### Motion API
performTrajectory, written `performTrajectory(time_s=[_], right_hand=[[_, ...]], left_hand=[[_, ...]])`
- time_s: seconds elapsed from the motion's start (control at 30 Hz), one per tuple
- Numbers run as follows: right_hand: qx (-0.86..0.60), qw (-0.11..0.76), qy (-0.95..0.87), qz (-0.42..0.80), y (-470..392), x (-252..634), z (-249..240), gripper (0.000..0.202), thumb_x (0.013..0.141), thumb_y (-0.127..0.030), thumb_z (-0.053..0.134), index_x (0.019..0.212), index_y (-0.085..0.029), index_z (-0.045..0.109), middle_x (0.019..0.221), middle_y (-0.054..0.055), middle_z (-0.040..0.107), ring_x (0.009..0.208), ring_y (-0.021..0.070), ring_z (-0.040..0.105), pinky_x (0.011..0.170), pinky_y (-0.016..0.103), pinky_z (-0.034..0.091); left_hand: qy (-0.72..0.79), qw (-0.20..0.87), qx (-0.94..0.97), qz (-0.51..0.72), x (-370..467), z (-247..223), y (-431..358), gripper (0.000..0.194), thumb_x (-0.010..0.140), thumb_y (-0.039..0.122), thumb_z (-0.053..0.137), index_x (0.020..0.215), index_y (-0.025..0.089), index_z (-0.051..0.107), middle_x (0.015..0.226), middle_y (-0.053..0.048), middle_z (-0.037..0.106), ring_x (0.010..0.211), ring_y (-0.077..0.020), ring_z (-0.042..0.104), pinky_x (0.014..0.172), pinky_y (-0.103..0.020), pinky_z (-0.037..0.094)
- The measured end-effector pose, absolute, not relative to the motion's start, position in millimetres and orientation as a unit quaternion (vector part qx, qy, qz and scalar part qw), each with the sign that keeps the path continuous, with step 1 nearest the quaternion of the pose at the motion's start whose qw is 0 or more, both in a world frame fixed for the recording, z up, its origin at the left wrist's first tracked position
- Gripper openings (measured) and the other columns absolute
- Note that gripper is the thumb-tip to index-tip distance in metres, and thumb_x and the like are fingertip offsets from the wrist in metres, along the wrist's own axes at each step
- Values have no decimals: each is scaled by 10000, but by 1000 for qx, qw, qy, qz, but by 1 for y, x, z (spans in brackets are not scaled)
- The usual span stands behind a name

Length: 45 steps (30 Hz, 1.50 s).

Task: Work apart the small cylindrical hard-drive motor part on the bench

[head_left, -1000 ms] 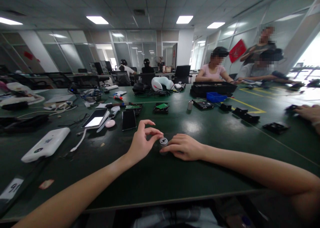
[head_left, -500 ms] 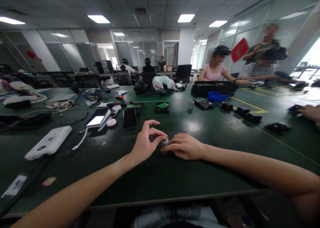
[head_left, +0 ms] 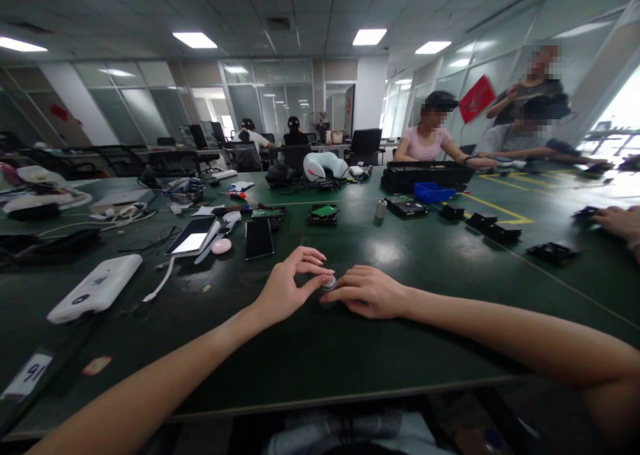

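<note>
A small round silver part (head_left: 329,283) stands on the dark green table (head_left: 350,348) in front of me. My left hand (head_left: 290,285) pinches its top between thumb and fingertips, the other fingers curled over it. My right hand (head_left: 367,292) lies flat on the table beside it, fingertips touching the part's right side and base. Most of the part is hidden by my fingers.
A black phone (head_left: 259,238), a lit tablet (head_left: 191,235) and a pink disc (head_left: 221,246) lie behind my left hand. A white device (head_left: 94,296) lies at the left. Circuit boards (head_left: 323,214), a blue tray (head_left: 433,192) and black trays (head_left: 493,228) sit farther back. Other people sit at the far side; another person's hand (head_left: 617,222) rests at the right edge.
My left hand's raised fingers have lowered and closed over the top of the silver part. My right hand has stayed in place against it.
</note>
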State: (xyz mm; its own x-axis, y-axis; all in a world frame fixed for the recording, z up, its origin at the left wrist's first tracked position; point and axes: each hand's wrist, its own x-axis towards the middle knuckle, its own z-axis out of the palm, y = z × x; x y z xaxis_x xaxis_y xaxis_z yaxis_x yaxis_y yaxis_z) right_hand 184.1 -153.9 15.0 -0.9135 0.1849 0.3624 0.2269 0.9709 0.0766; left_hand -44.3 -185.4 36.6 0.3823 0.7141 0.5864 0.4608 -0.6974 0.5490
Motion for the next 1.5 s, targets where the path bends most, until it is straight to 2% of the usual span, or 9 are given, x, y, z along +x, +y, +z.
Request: performTrajectory(time_s=[0.27,0.4,0.57,0.8,0.9,1.0,1.1,1.2,1.5], right_hand=[[-150,175,-970,-81,-158,181,19,418,901,-202,456,1303,-303,516,1213,78,565,1071,199,521,938,380,370],[-209,171,-960,-68,-160,180,20,410,929,-276,442,1333,-329,483,1319,75,512,1089,213,523,970,416,344],[-265,159,-951,-1,-156,181,19,482,941,-377,435,1414,-334,357,1421,83,425,1227,245,462,1009,449,324],[-268,133,-950,89,-144,183,17,608,928,-491,430,1470,-319,217,1495,89,326,1331,275,358,1066,470,271],[-259,117,-954,95,-142,183,18,537,936,-506,405,1439,-350,301,1513,68,289,1349,284,325,1083,481,237],[-265,108,-953,95,-141,182,17,485,937,-523,389,1396,-366,387,1491,60,323,1344,296,323,1080,493,230],[-277,113,-950,91,-141,182,16,499,934,-529,387,1405,-362,374,1456,67,370,1327,298,341,1073,497,241],[-285,115,-948,83,-141,181,14,513,931,-540,383,1413,-367,355,1469,69,353,1333,304,331,1069,506,244],[-280,114,-950,77,-141,182,14,512,929,-539,389,1406,-354,372,1475,71,358,1346,296,327,1070,503,254]], left_hand=[[380,178,796,435,-41,39,-184,117,847,253,643,943,209,592,953,-16,715,915,-183,685,862,-307,502],[378,201,788,443,-37,41,-169,158,823,255,669,921,212,553,898,-2,730,862,-183,707,815,-288,515],[372,215,792,433,-34,45,-141,188,805,233,676,939,218,545,866,-6,753,897,-207,711,848,-323,513],[397,181,772,461,-42,39,-129,166,795,273,684,874,210,552,847,-8,752,825,-212,725,784,-318,537],[388,192,779,454,-41,39,-131,193,785,262,698,889,208,545,833,-4,752,833,-211,724,800,-318,532],[365,196,793,446,-35,40,-134,185,793,255,694,904,209,553,860,-3,746,863,-196,717,813,-299,522],[356,186,798,449,-29,39,-134,154,808,240,674,907,211,560,892,-1,740,877,-182,712,810,-280,514],[365,184,790,457,-28,36,-131,154,806,238,670,908,211,557,886,-5,744,881,-189,712,816,-289,508],[396,201,765,466,-29,31,-126,253,762,326,720,917,219,551,856,-30,756,855,-224,718,833,-351,507]])
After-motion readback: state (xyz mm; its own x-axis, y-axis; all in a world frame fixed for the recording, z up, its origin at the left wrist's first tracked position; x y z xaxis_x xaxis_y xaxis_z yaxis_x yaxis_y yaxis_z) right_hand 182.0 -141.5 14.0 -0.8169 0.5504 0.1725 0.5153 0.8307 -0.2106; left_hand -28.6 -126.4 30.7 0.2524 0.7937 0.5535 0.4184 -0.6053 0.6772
